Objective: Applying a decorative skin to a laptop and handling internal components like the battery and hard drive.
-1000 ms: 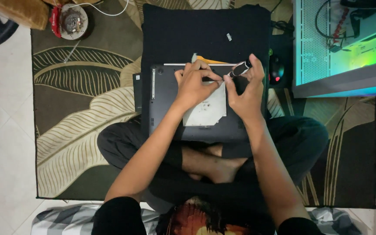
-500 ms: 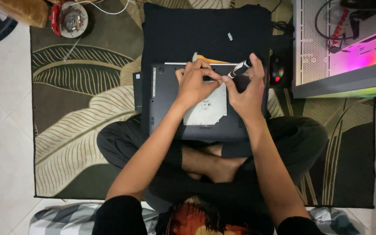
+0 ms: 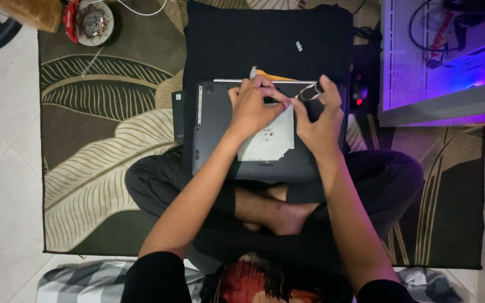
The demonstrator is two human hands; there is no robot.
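Both hands work over the upturned laptop (image 3: 220,140) that rests across the person's crossed legs. The left hand (image 3: 252,108) lies palm down on the grey underside, fingers curled, thumb and forefinger pinched together at the top edge of a pale metal plate (image 3: 270,143) set into the laptop's base; whether anything small sits in that pinch cannot be told. The right hand (image 3: 320,119) stands just beside it, fingertips nearly meeting those of the left, and grips a small tool (image 3: 310,92) with a dark and silvery handle between thumb and forefinger, the tool slanting up and to the right over the far edge of the laptop. Both forearms reach forward from black sleeves.

Under the laptop's far edge a slip of yellow and white (image 3: 265,74) pokes out. Beyond it a black cloth (image 3: 265,39) is spread on the rug, with one tiny pale piece (image 3: 298,46) lying on it. A dark mouse (image 3: 357,92) with a red light sits just right of the laptop. Further right stands a white computer case (image 3: 416,67) glowing purple and blue inside, cables showing within. At top left a round grey part with a red piece (image 3: 88,21) lies on the leaf-patterned rug (image 3: 96,146), with a white cable (image 3: 141,10) near it. White floor tiles (image 3: 1,168) border the rug on the left
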